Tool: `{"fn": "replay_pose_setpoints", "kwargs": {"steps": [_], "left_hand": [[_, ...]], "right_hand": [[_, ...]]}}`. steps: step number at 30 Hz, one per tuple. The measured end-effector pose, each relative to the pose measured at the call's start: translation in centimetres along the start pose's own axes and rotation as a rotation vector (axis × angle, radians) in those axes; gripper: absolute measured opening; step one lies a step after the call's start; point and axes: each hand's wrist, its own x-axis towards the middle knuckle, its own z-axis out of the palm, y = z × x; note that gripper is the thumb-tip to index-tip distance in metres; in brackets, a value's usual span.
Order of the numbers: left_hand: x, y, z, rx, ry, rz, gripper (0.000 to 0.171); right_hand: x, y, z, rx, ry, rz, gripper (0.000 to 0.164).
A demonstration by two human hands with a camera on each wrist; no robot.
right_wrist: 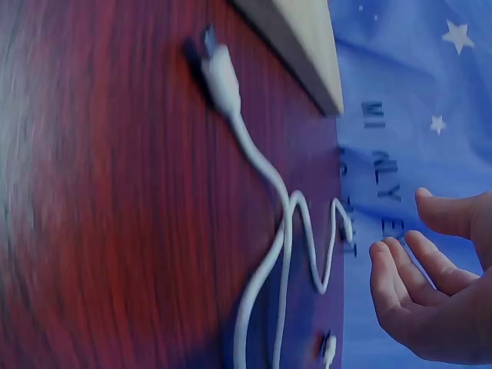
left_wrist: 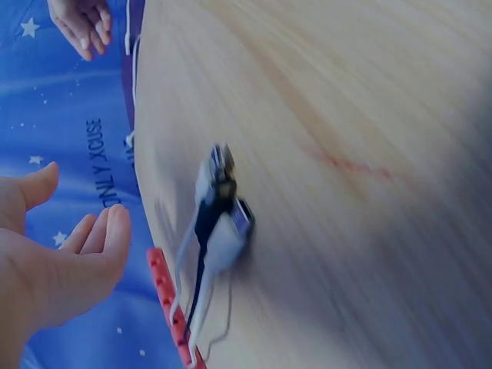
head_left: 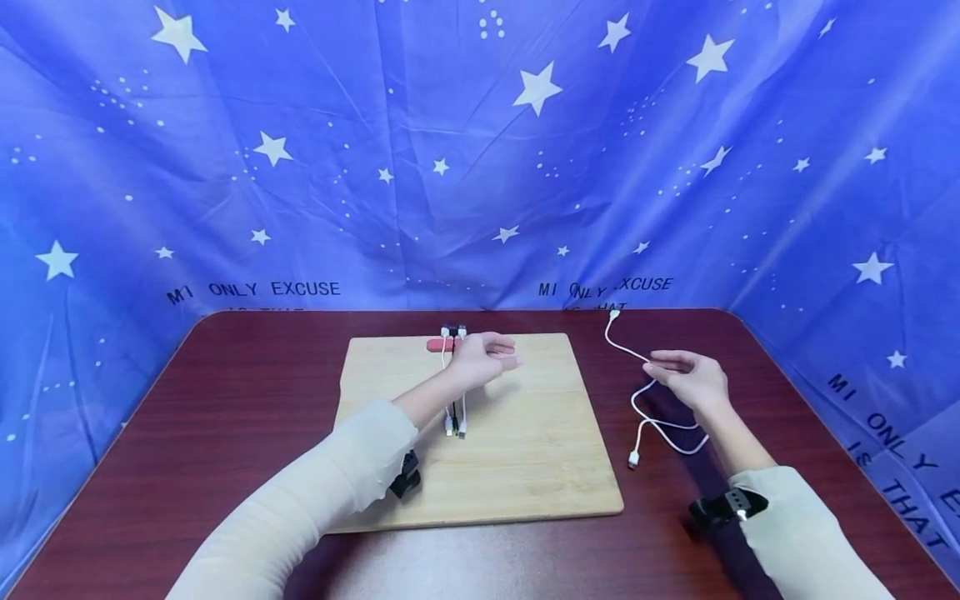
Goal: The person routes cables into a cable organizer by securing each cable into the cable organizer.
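Observation:
My left hand (head_left: 480,360) hovers over the wooden board (head_left: 536,450) with its fingers loosely extended and nothing in them. Below it, white and black USB cables (left_wrist: 223,238) lie side by side across a red notched strip (head_left: 441,344) near the board's far edge; the left forearm and hand hide part of them. To the right, my right hand (head_left: 693,383) is held above a loose white USB cable (head_left: 660,423), fingers relaxed, thumb apart. That cable lies in loops on the table, with one plug (right_wrist: 223,77) toward the front and the other end near the back edge.
The board rests on a dark red wooden table (head_left: 187,442). A blue star-printed curtain (head_left: 450,150) hangs close behind and at both sides. In the left wrist view, a faint red mark (left_wrist: 354,165) shows on the board. Black straps (head_left: 727,507) sit at both wrists.

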Motion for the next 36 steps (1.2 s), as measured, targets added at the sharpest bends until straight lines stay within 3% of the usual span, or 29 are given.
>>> {"fn": "replay_pose_setpoints", "kwargs": {"steps": [11, 18, 27, 36], "left_hand": [[-0.2, 0.7, 2.8, -0.036, -0.069, -0.002, 0.042], [-0.3, 1.0, 4.9, -0.082, -0.095, -0.007, 0.041], [-0.4, 1.7, 7.6, -0.077, -0.13, -0.001, 0.038], [-0.3, 2.7, 11.0, -0.013, -0.158, 0.003, 0.036]], "right_hand": [[1.2, 2.7, -2.8, -0.084, 0.051, 0.036, 0.052], [1.8, 4.1, -4.0, -0.22, 0.074, 0.036, 0.049], [2.5, 5.6, -4.6, -0.314, 0.054, 0.008, 0.043], [3.9, 6.3, -4.2, -0.39, 0.038, -0.085, 0.032]]}}
